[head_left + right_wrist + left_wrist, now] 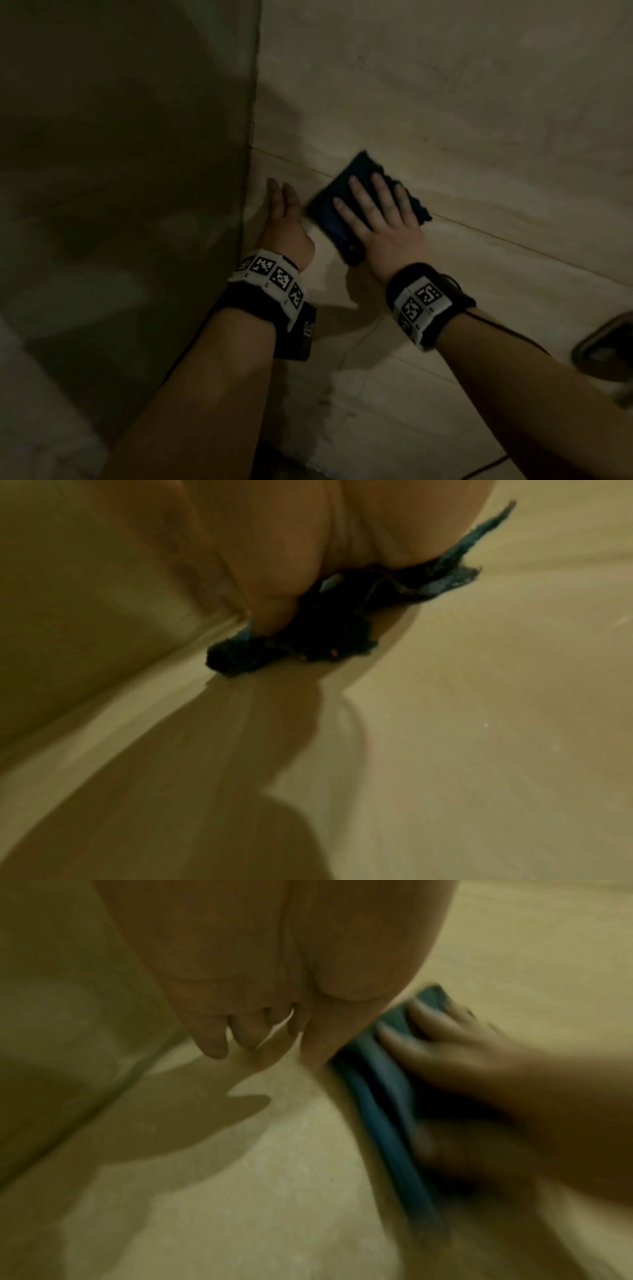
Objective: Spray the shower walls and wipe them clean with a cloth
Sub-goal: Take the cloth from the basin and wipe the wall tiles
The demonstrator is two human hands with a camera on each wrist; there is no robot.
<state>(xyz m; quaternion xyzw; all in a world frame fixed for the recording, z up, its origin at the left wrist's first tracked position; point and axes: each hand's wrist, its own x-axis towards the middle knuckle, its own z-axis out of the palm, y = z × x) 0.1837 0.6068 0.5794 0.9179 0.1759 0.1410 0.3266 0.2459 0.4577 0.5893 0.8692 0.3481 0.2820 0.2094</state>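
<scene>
A dark blue cloth [346, 192] lies flat against the beige tiled shower wall [445, 102], across a grout line low on the wall. My right hand [376, 212] presses on it with straight, spread fingers; the right wrist view shows the cloth [445, 582] bunched under the palm. My left hand [284, 212] is just left of the cloth, near the corner, fingers straight and together, holding nothing. The left wrist view shows the left fingers [253, 1034] close to the wall, with the cloth [377, 1091] and the right hand [462, 1053] beside them. No spray bottle is in view.
A darker side wall [120, 171] meets the wiped wall at a vertical corner [251, 120] left of my hands. A metal fixture [606, 346] sticks out at the right edge. The light is dim and the wrist views are blurred.
</scene>
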